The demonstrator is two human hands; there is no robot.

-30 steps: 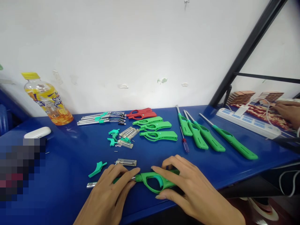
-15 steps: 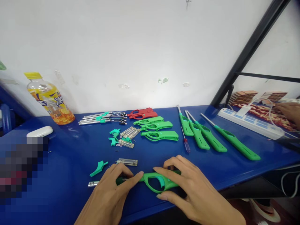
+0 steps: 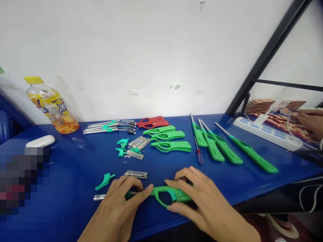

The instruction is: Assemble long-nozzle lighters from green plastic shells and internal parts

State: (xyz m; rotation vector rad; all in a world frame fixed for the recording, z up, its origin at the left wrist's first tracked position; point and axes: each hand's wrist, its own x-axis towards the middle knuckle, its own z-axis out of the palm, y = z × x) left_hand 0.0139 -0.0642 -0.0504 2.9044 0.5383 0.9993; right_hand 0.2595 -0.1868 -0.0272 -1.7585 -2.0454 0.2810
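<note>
A green lighter body (image 3: 161, 196) with a teal trigger lies flat near the table's front edge. My right hand (image 3: 199, 200) grips its handle between thumb and fingers. At the body's front end, my left hand (image 3: 121, 201) has its thumb and fingers closed around the nozzle section; a silver tube (image 3: 99, 197) sticks out to the left of that hand. Just behind my left hand lie a clear fuel tank (image 3: 136, 174) and a loose teal trigger (image 3: 104, 181). What lies under my left fingers is partly hidden.
Behind are green shells (image 3: 171, 146), red shells (image 3: 153, 122), metal tubes (image 3: 108, 127), small tanks (image 3: 135, 154) and a screwdriver (image 3: 200, 156). Complete-looking green lighters (image 3: 254, 156) lie right, near a power strip (image 3: 267, 133) and another person's hand (image 3: 311, 121). A bottle (image 3: 52, 109) stands left.
The view has shifted slightly. Both hands keep their hold on the lighter, with the right fingers moved very little.
</note>
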